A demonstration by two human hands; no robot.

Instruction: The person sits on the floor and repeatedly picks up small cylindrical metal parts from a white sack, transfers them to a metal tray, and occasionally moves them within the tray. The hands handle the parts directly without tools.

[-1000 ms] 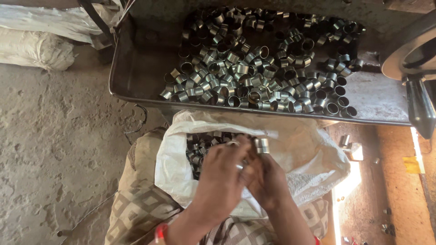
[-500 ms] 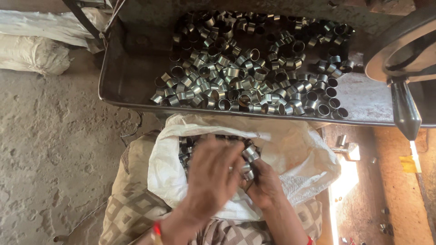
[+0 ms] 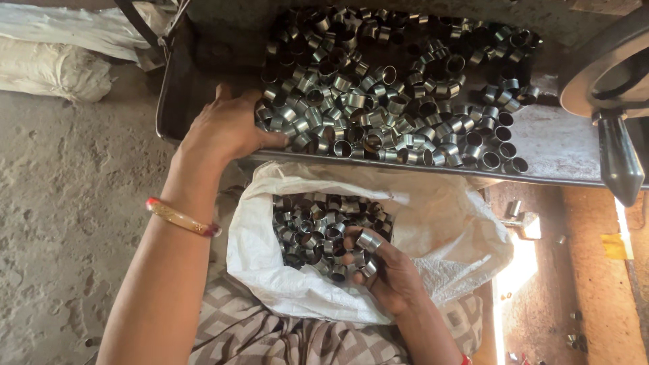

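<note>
The left hand (image 3: 226, 128) had left the white sack (image 3: 433, 223) and lay spread, gripping nothing, on the metal rings (image 3: 378, 88) in the dark tray (image 3: 554, 145) above the sack. The right hand (image 3: 382, 270) remained inside the sack, fingers curled around a few rings (image 3: 368, 241).

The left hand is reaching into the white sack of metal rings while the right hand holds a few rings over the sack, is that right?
Not quite. The head view shows the left hand up on the metal tray, against its pile of metal rings, not in the white sack. The rest stands: the right hand holds a few rings over the sack.
</note>
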